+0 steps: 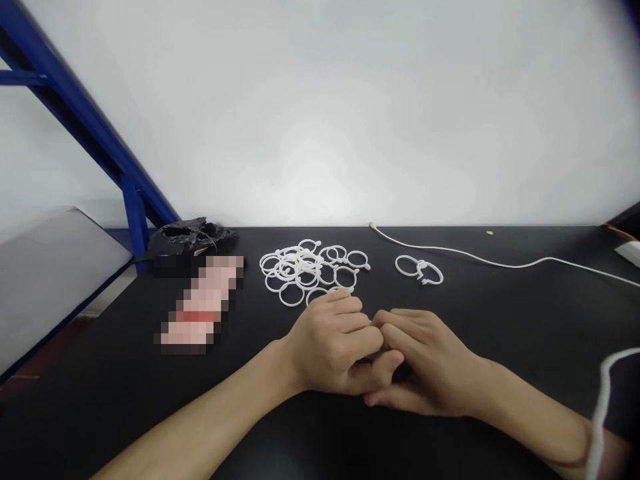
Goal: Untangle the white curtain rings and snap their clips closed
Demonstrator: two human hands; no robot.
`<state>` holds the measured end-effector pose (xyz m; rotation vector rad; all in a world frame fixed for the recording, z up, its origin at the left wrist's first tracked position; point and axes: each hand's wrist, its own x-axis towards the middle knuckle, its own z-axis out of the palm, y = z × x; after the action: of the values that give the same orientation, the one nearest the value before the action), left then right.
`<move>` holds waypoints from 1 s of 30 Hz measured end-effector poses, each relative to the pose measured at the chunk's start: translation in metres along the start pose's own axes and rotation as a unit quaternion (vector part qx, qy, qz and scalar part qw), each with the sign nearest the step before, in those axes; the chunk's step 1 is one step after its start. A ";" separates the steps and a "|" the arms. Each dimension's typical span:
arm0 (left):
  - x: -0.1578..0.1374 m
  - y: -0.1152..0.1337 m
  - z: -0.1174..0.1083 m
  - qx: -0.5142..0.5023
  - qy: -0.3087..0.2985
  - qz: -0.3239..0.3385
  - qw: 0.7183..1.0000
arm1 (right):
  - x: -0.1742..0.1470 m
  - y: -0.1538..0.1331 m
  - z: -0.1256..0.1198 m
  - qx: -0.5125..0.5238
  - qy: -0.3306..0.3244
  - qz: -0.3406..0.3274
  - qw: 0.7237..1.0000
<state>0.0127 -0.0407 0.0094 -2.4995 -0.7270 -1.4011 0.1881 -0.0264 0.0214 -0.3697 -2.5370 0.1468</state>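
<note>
My left hand (340, 347) and my right hand (423, 360) meet over the dark table, fingers curled and touching each other. Both are closed, and whatever they hold is hidden behind the fingers. Just beyond my left hand lies a pile of white plastic rings (300, 267), each with a small knob; the hand covers the pile's near edge. Farther off, past my right hand, two white rings (430, 272) lie overlapping, apart from the pile.
A white cable (465, 253) runs along the back right, and another white cord (600, 400) hangs at the right edge. Black crumpled plastic (187, 237) and a pixelated pink item (205, 307) lie left on the black table (280, 440). A blue metal frame (90, 113) slants behind.
</note>
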 end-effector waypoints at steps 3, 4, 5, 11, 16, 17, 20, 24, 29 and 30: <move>-0.001 0.001 0.002 -0.004 0.007 -0.007 1.000 | -0.001 -0.001 0.000 0.000 0.002 0.004 1.000; -0.002 0.001 0.002 -0.004 0.007 -0.010 1.000 | -0.001 -0.001 0.001 0.000 0.003 0.005 1.000; -0.003 0.001 0.003 -0.004 0.006 -0.011 1.000 | -0.002 -0.001 0.001 0.000 0.002 0.008 1.000; -0.005 0.004 0.003 0.000 -0.009 -0.021 1.000 | -0.005 -0.003 0.001 0.023 -0.010 0.025 0.999; -0.005 0.006 0.002 -0.021 -0.036 -0.034 0.999 | -0.008 -0.003 0.003 0.072 -0.018 0.061 0.995; -0.005 0.007 0.002 -0.030 -0.042 -0.038 0.998 | -0.008 -0.003 0.003 0.082 -0.017 0.067 0.994; -0.006 0.009 0.001 -0.065 -0.054 -0.050 0.995 | -0.010 -0.004 0.005 0.113 -0.006 0.075 0.991; -0.007 0.011 -0.001 -0.115 -0.084 -0.075 0.987 | -0.011 -0.006 0.006 0.143 0.008 0.070 0.987; -0.007 0.007 0.000 -0.102 -0.076 -0.185 0.974 | -0.013 0.004 -0.003 0.073 -0.013 0.102 0.992; -0.008 0.004 0.001 -0.080 -0.069 -0.213 0.971 | -0.014 0.008 -0.006 0.038 -0.014 0.125 0.991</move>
<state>0.0119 -0.0465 0.0024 -2.6963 -1.2917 -1.4710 0.2047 -0.0222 0.0181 -0.6591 -2.4947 0.3447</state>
